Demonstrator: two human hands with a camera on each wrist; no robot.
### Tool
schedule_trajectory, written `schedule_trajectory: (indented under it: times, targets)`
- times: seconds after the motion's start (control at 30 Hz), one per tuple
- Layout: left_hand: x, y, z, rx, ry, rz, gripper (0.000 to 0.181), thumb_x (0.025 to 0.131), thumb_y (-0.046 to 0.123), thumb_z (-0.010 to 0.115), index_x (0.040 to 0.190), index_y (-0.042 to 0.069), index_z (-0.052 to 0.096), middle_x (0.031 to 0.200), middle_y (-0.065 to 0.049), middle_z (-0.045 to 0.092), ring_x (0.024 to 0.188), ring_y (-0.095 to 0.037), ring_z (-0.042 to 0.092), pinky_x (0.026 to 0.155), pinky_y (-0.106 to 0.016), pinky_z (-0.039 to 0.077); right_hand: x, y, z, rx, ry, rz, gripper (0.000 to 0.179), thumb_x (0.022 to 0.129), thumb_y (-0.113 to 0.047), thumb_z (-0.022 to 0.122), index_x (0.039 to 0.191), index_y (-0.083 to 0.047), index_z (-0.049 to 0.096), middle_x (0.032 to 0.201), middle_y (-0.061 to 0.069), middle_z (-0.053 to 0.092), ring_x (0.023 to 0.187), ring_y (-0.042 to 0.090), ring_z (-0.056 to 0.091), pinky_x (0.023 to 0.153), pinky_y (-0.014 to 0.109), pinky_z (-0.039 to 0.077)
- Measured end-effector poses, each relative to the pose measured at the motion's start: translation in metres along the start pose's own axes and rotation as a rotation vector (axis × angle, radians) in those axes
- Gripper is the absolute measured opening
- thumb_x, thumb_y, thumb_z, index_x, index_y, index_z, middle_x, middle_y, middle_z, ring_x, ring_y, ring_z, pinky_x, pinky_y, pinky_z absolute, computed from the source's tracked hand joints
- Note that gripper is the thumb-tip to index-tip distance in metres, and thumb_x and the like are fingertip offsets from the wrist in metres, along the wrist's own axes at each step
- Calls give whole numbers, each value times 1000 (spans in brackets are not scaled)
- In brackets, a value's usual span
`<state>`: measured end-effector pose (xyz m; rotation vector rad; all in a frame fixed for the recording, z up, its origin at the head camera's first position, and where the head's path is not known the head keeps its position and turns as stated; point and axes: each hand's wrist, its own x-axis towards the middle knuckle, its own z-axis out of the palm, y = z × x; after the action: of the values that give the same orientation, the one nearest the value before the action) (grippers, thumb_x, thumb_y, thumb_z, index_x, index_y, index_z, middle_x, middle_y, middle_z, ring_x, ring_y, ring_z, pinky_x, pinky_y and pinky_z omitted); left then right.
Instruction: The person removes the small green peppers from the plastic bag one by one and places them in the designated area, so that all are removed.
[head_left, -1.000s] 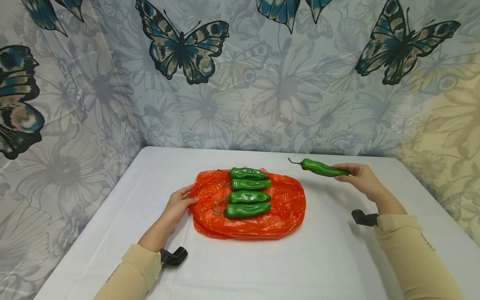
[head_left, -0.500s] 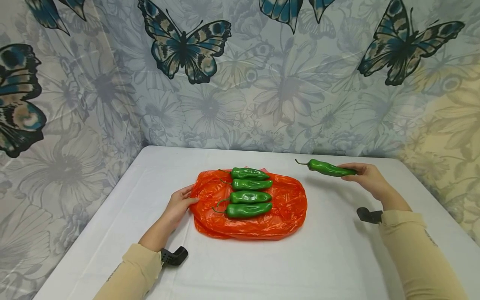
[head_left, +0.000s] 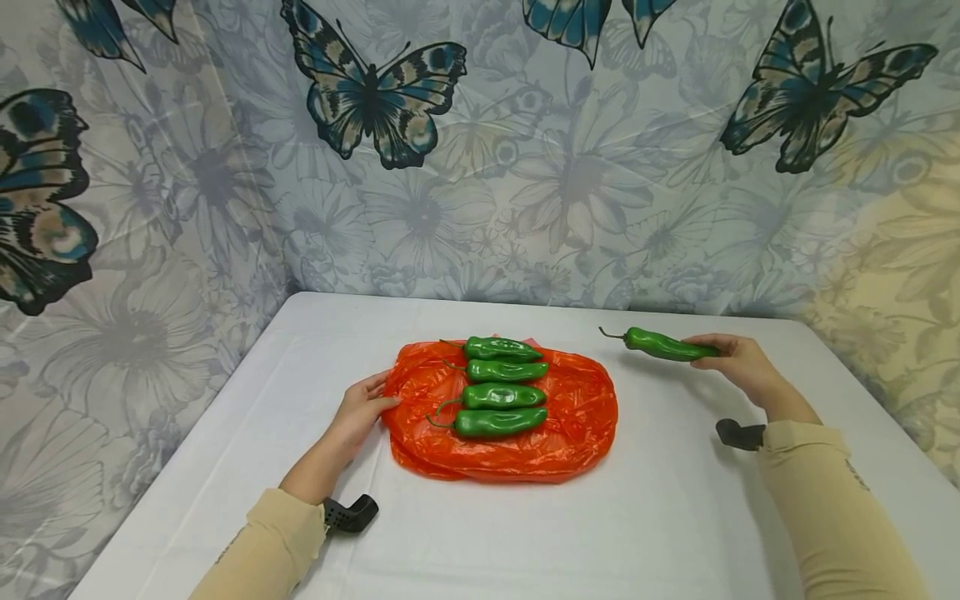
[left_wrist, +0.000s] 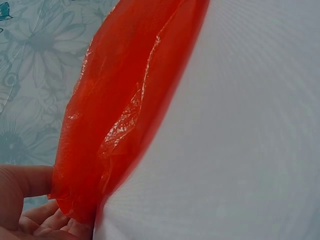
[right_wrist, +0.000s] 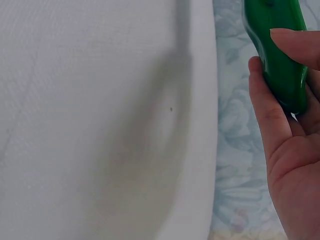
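pepper (head_left: 662, 344) juts leftward from the gripping right hand (head_left: 742, 367).

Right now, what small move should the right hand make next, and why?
Probably lower the held pepper onto the white table: the right hand holds it above the surface, right of the red bag, a shadow below, while the left hand holds the bag's edge.

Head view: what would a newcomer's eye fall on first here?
Probably the glossy red plastic bag in the middle of the white table, with four green peppers in a row on it and the left hand pinching its left edge. Next, a fifth pepper, held by the right hand to the bag's right. Then the large butterflies on the wall behind.
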<state>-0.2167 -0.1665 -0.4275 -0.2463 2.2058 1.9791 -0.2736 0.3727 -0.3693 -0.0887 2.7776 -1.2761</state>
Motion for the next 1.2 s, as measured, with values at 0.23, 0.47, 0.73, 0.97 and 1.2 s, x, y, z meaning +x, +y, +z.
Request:
schedule_trajectory:
  times: [0.23, 0.47, 0.73, 0.97, 1.2]
  targets:
    - [-1, 0, 0, 3, 4, 2, 57, 90, 1, 52, 143, 1, 33, 146, -20, 37, 132, -30, 40, 104, -38, 39, 3, 9, 3, 29, -11, 4, 44, 81, -18, 70, 124, -9, 61, 88, -42, 51, 83, -18, 49, 74, 9, 40]
    - [1, 0, 0, -2, -8, 16, 57, 89, 0, 52, 143, 0, 32, 145, -20, 37, 132, -29, 40, 93, -23, 45, 3, 14, 1, 13, -24, 6, 48, 81, -19, 71, 126, -7, 58, 89, -42, 50, 84, -19, 48, 75, 10, 40]
    - [0, -2, 0, -5, -10, 25, 58, 89, 0, 53, 143, -1, 32, 145, -21, 38, 131, -29, 40, 89, -18, 46, 5, 20, 1, 31, -30, 11, 49, 79, -18, 72, 125, -6, 59, 89, -42, 51, 86, -20, 45, 74, 8, 39]
    - [0, -2, 0, -3, -9, 21, 57, 89, 0, 53, 143, 0, 33, 145, -20, 38, 131, -29, 41, 90, -19, 46, 7, 25, 1, 12, -46, 10, 51, 79, -20, 72, 126, -6, 58, 90, -43, 49, 88, -20, 43, 75, 8, 38]
    - [-1, 0, 0, -1, -4, 19, 56, 90, 0, 52, 143, 0, 33, 144, -20, 39, 130, -29, 41, 87, -18, 46, 9, 29, 1, 11, -60, 21, 55, 78, -23, 73, 128, -5, 56, 93, -41, 48, 90, -20, 40, 77, 8, 37]
